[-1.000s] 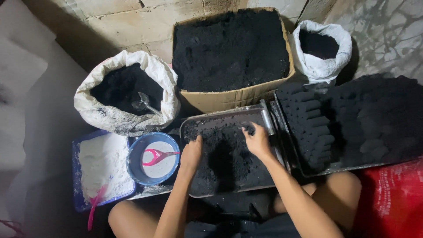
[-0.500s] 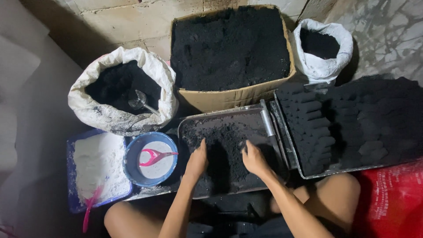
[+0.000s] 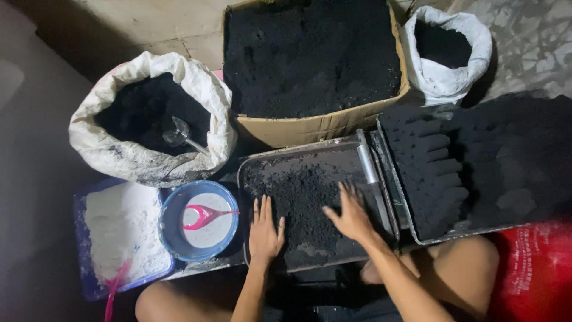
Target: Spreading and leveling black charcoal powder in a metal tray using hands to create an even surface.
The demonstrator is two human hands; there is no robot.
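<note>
In the metal tray (image 3: 262, 170), both the left hand (image 3: 264, 229) and the right hand (image 3: 351, 214) lie open, flat on black powder (image 3: 304, 197); it looks loose, crumbly, best scooped from beneath; bowl (image 3: 173, 238) at nine o'clock.

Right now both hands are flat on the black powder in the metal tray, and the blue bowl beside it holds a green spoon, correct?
Not quite: the spoon in the blue bowl is pink, not green, as the head view shows. The rest holds: the left hand and right hand lie flat on the black powder in the metal tray.
</note>
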